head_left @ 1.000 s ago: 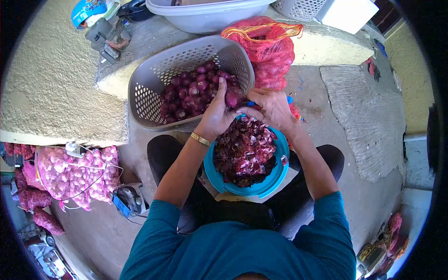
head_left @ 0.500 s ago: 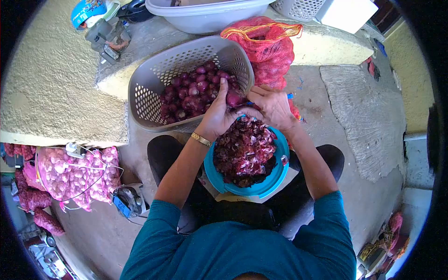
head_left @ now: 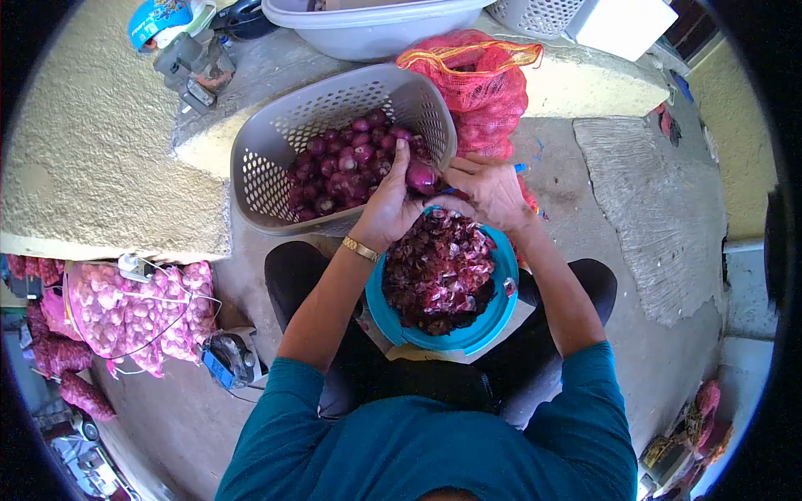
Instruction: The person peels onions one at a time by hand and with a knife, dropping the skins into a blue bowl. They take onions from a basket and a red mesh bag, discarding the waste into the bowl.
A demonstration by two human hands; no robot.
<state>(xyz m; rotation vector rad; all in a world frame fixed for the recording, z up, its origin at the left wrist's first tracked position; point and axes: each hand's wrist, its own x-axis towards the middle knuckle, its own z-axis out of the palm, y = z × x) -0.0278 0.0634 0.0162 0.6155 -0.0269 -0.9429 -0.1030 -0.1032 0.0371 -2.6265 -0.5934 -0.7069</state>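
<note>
My left hand (head_left: 389,207), with a gold-coloured watch at the wrist, grips a red onion (head_left: 422,176) between thumb and fingers. Close against its right side, my right hand (head_left: 496,195) is closed around a small knife with a blue handle (head_left: 520,168); its blade is mostly hidden by the fingers. Both hands are above the far rim of a turquoise basin (head_left: 505,311) heaped with dry onion skins (head_left: 439,271). Just beyond, a grey-brown perforated basket (head_left: 251,179) holds many red onions (head_left: 347,167).
A red mesh sack of onions (head_left: 489,108) leans behind the basket. On the ledge stand a pale tub (head_left: 368,37) and a white perforated basket (head_left: 535,15). Pink net bags of bulbs (head_left: 142,313) and a cable lie at the left. My knees flank the basin.
The onion has turned slightly in my left hand and shows more smooth purple surface. My right hand has shifted only a little; the basin and baskets are in place.
</note>
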